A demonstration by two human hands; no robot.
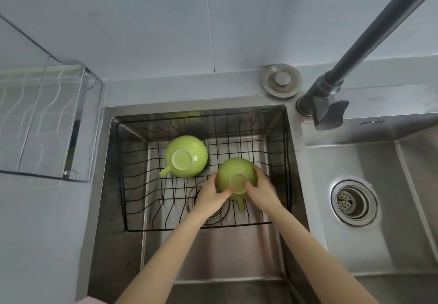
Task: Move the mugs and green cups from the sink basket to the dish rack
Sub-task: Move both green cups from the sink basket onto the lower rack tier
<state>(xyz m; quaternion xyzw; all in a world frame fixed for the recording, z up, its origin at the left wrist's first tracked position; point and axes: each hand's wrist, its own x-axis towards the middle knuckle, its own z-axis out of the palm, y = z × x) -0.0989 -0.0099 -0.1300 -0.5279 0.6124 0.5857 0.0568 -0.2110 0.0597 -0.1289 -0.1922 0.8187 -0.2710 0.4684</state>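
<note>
Two green cups sit upside down in the black wire sink basket (285, 152), inside the left sink bowl. One green cup (189, 154) stands alone at the basket's middle left, its handle pointing to the lower left. The other green cup (233, 171) is to its right, handle toward me. My left hand (212, 195) grips that cup's left side and my right hand (262, 191) grips its right side, fingers over the base. The steel dish rack (78, 123) stands on the counter at the left.
A dark faucet (329, 104) rises at the back right between the bowls, its arm reaching overhead. A round metal sink plug (282, 79) lies on the ledge behind. The right sink bowl (384, 244) has a strainer drain (353, 203). A grey wall stands behind.
</note>
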